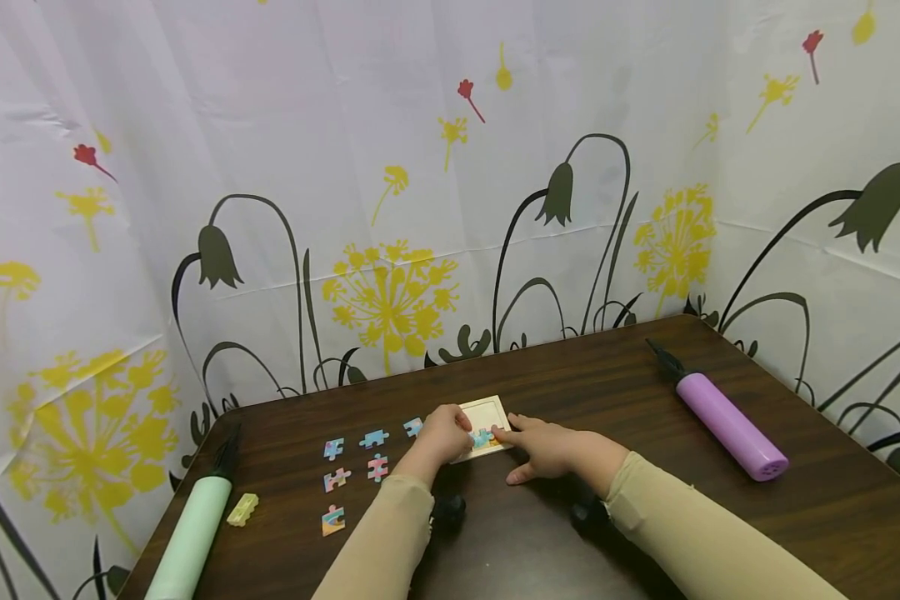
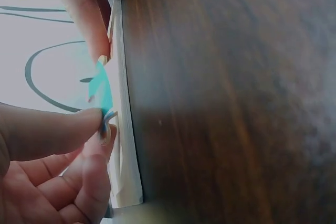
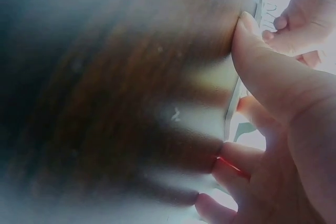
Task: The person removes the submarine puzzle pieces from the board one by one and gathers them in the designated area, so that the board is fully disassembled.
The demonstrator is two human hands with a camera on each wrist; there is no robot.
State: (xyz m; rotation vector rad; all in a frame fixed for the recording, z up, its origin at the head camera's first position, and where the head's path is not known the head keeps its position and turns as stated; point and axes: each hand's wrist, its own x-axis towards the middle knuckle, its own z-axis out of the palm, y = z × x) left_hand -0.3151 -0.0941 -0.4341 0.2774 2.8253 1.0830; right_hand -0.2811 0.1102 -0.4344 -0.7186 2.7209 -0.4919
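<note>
A cream puzzle tray (image 1: 487,414) lies flat on the dark wooden table (image 1: 645,392). My left hand (image 1: 450,432) is at the tray's near left corner. In the left wrist view its thumb and finger pinch a blue puzzle piece (image 2: 102,91) over the tray (image 2: 126,150). My right hand (image 1: 534,446) lies on the table just right of the tray. Its forefinger reaches the blue puzzle piece (image 1: 483,437), and its thumb (image 3: 262,64) presses at the tray's edge (image 3: 232,106).
Several loose puzzle pieces (image 1: 337,478) lie left of the tray. A mint green pump (image 1: 192,533) and a small yellow block (image 1: 242,509) are at the near left. A purple pump (image 1: 729,423) lies at the right. A flowered curtain (image 1: 390,208) surrounds the table.
</note>
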